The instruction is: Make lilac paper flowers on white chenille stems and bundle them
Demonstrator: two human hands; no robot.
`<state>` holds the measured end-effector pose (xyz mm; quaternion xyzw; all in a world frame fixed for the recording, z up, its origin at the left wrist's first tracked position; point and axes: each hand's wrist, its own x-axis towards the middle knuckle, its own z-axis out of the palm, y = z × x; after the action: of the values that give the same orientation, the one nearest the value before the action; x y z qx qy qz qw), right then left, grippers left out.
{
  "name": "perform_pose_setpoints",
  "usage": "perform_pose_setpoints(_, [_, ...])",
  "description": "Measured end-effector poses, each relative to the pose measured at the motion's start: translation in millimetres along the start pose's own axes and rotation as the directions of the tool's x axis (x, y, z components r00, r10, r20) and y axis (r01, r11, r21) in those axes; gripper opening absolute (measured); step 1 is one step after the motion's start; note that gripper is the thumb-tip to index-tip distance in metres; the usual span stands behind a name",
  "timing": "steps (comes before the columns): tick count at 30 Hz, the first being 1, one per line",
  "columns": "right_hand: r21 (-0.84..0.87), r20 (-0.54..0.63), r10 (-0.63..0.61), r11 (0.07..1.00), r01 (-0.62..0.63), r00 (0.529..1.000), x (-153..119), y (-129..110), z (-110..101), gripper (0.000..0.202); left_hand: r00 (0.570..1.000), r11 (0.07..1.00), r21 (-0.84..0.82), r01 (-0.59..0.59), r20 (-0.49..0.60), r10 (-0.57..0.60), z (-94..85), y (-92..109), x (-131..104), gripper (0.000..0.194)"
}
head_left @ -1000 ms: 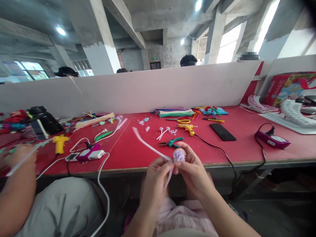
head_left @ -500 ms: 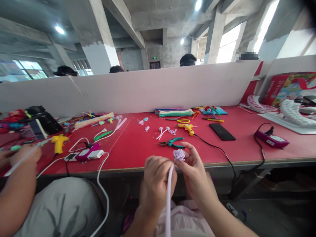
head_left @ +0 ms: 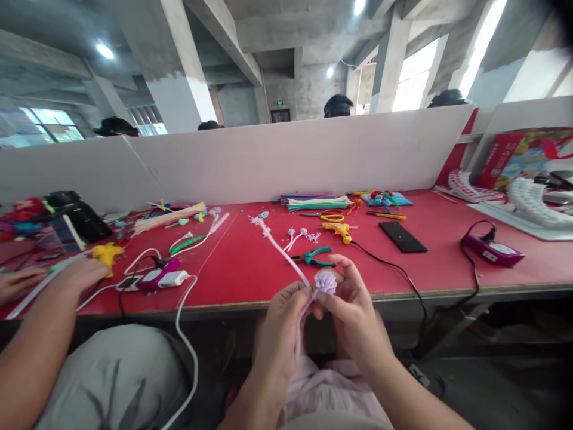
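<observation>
Head view, and the action sits at the near edge of the counter: a lilac puff is up between both hands, just above the lap. Fingers of the right hand are closed on its side, lightly it seems, perhaps to spare the petals. Over to the left hand, fingers pinching a strip right beside the puff, likely to steady it there; one end slants up over the counter, the other hangs down. Pliers lie just beyond, a glue gun farther back, both apparently parked for easy reach. Containers next: at the back, a blue packet with coloured bits on or in it, can't tell which; far right, a red box, contents hidden.
</observation>
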<state>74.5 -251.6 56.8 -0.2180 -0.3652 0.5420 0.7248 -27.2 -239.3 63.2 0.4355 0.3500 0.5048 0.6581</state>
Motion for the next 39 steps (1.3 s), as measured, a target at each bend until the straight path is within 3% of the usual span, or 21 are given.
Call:
perform_pose_setpoints(3, [-0.013,0.018,-0.003,1.0,0.003,1.0,3,1,-2,0.043,0.998,0.996,0.063,-0.061,-0.011,0.061,-1.7,-4,0,0.027])
perform_pose_setpoints(6, [-0.055,-0.013,0.026,0.998,-0.026,1.0,7,5,-4,0.04,0.955,0.903,0.358,-0.238,-0.081,0.284,-10.6,-9,1,0.022])
perform_pose_setpoints(7, [-0.065,-0.027,0.04,0.997,-0.042,0.999,8,7,-5,0.039,0.913,0.809,0.501,-0.309,-0.082,0.399,-14.7,-10,2,0.018])
perform_pose_setpoints(8, [-0.071,-0.042,0.056,0.996,-0.059,0.998,9,9,-6,0.038,0.841,0.659,0.646,-0.385,-0.048,0.539,-18.8,-10,4,0.013])
perform_pose_setpoints(10, [-0.077,-0.072,0.079,0.993,-0.084,0.994,11,12,-7,0.039,0.633,0.261,0.812,-0.521,0.163,0.757,-25.8,-10,7,0.006])
perform_pose_setpoints(11, [-0.076,-0.087,0.083,0.993,-0.09,0.993,11,13,-8,0.04,0.536,0.077,0.831,-0.55,0.281,0.796,-28.3,-10,9,0.007])
perform_pose_setpoints(13, [-0.065,-0.104,0.082,0.994,-0.089,0.991,12,14,-8,0.042,0.425,-0.165,0.802,-0.574,0.464,0.777,-31.2,-9,12,0.012])
perform_pose_setpoints(15, [-0.051,-0.108,0.079,0.995,-0.085,0.991,12,13,-9,0.042,0.378,-0.266,0.763,-0.589,0.551,0.744,-31.8,-9,14,0.017])
perform_pose_setpoints(20, [-0.065,-0.108,0.071,0.995,-0.079,0.992,13,11,-12,0.04,0.344,-0.294,0.725,-0.623,0.592,0.729,-30.7,-12,17,0.019])
perform_pose_setpoints(23, [-0.075,-0.096,0.055,0.995,-0.062,0.994,13,12,-12,0.041,0.385,-0.206,0.733,-0.649,0.55,0.741,-27.8,-13,15,0.018])
perform_pose_setpoints(25, [-0.067,-0.109,0.03,0.997,-0.038,0.994,12,12,-11,0.043,0.473,-0.042,0.755,-0.655,0.452,0.756,-23.7,-13,11,0.014])
perform_pose_setpoints(26, [-0.061,-0.122,0.011,0.998,-0.019,0.992,11,12,-10,0.044,0.54,0.087,0.758,-0.646,0.374,0.754,-21.1,-13,8,0.011])
perform_pose_setpoints(28, [-0.053,-0.153,-0.038,0.998,0.03,0.987,9,11,-7,0.045,0.719,0.428,0.703,-0.567,0.169,0.674,-15.3,-14,4,0.008])
perform_pose_setpoints(30, [-0.053,-0.166,-0.082,0.996,0.074,0.983,7,11,-5,0.046,0.882,0.746,0.54,-0.389,-0.016,0.471,-10.2,-15,1,0.013])
perform_pose_setpoints(31, [-0.055,-0.163,-0.095,0.995,0.087,0.982,6,10,-4,0.045,0.929,0.849,0.437,-0.296,-0.075,0.363,-8.3,-15,1,0.015])
perform_pose_setpoints(34, [-0.058,-0.138,-0.103,0.994,0.095,0.985,4,10,-4,0.044,0.983,0.983,0.14,-0.123,-0.12,0.14,-5.5,-11,1,0.014])
perform_pose_setpoints(39, [-0.001,-0.092,-0.04,0.999,0.04,0.995,3,9,-5,0.042,0.998,0.997,-0.068,0.021,0.055,-0.018,-4.7,-2,3,0.022])
